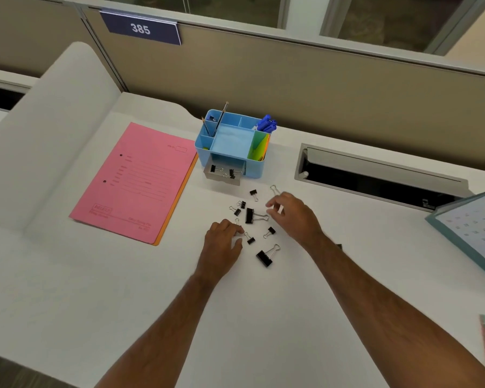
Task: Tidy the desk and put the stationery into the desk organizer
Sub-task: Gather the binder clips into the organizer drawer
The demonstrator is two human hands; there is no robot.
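Black binder clips lie scattered across the white surface, just in front of the blue desk organizer. Its small drawer at six o'clock stands pulled out with two clips inside. Pencils lean in its eleven o'clock compartment, blue pens in the one o'clock corner, and coloured sticky notes stand at three o'clock. The left hand rests on the surface at seven o'clock of the clip cluster, fingers curled onto a small clip; whether it grips the clip I cannot tell. The right hand hovers at three o'clock, fingers loosely spread, holding nothing. A pink folder lies at nine o'clock of the organizer, and a calendar stands far out at three o'clock.
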